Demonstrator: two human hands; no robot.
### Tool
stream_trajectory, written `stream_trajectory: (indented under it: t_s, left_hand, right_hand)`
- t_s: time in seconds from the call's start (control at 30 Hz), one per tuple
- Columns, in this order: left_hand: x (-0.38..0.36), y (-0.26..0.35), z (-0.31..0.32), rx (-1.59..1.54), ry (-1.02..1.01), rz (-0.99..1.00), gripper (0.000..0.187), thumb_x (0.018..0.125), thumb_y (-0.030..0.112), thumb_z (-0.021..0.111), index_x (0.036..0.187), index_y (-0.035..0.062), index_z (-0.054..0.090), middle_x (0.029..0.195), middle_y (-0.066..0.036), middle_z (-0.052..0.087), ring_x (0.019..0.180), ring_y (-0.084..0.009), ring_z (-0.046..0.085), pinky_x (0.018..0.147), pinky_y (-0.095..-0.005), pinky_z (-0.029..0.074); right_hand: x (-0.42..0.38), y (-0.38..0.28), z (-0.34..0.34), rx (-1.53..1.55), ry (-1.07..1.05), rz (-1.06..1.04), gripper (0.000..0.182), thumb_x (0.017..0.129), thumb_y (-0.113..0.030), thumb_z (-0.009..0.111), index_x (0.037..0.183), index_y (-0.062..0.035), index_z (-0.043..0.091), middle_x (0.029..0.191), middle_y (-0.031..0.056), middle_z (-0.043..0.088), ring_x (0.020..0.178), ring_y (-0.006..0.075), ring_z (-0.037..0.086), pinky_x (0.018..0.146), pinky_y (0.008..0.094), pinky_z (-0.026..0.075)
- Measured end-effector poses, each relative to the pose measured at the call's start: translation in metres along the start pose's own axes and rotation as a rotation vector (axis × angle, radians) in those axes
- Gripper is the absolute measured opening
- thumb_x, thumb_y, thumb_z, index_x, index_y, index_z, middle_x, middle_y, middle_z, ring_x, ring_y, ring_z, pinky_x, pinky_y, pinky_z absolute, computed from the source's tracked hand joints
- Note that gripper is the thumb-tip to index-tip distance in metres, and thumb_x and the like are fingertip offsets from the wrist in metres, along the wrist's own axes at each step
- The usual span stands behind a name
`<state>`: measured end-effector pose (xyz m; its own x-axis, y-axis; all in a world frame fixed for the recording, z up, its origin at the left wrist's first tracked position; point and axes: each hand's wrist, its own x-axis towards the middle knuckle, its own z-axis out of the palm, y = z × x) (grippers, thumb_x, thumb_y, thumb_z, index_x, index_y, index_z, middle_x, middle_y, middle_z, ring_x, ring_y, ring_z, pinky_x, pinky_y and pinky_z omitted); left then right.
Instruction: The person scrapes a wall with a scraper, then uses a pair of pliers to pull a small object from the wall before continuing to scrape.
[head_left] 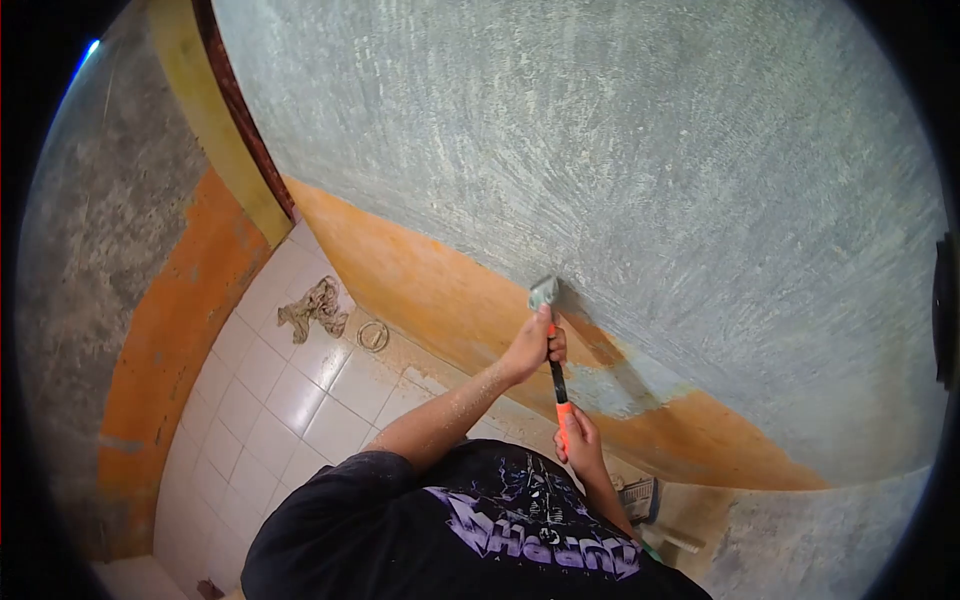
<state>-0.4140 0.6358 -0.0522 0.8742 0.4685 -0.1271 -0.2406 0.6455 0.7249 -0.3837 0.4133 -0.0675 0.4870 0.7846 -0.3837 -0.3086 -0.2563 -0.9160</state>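
A long-handled scraper (560, 384) with a black and orange handle slants across the lower part of the wall. Its pale, wide head (543, 291) lies at the border between the grey scraped surface (600, 150) and the orange paint (430, 270). My left hand (532, 346) is closed around the upper handle, just below the head. Lower down, my right hand (580, 438) grips the orange end of the handle. Dust specks cover my left forearm. Whether the blade edge presses on the wall is hard to tell.
A crumpled cloth (314, 309) and a ring-shaped coil (373, 336) lie on the white tiled floor (290, 400), with orange debris along the wall's foot. A dark door frame (240, 100) stands left. A dark crate-like object (638, 497) sits low right, partly hidden.
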Motion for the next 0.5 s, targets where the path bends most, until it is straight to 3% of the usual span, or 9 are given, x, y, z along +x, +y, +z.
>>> stream_trajectory:
  t_s: [0.17,0.5]
  left_hand:
    - [-0.001,-0.019,0.018,0.044,-0.216,-0.082,0.050,0.100,0.063,0.026,0.091,0.0147,0.032,0.064,0.000,0.033,0.055,-0.0133,0.039,0.062,-0.0353,0.046]
    - [0.000,-0.029,0.018,-0.096,-0.194,-0.113,0.051,0.099,0.064,0.027,0.088,0.0150,0.031,0.066,-0.001,0.030,0.058,-0.0148,0.037,0.063,-0.0359,0.044]
  right_hand:
    - [-0.027,0.015,0.000,0.047,0.180,-0.010,0.042,0.104,-0.027,0.048,0.138,-0.0032,0.049,0.062,-0.0008,0.046,0.042,0.0064,0.038,0.040,0.0223,0.033]
    - [-0.036,0.012,-0.006,-0.080,0.254,-0.144,0.037,0.103,-0.024,0.050,0.131,-0.0006,0.056,0.069,-0.0054,0.044,0.055,0.0038,0.040,0.049,0.0210,0.033]
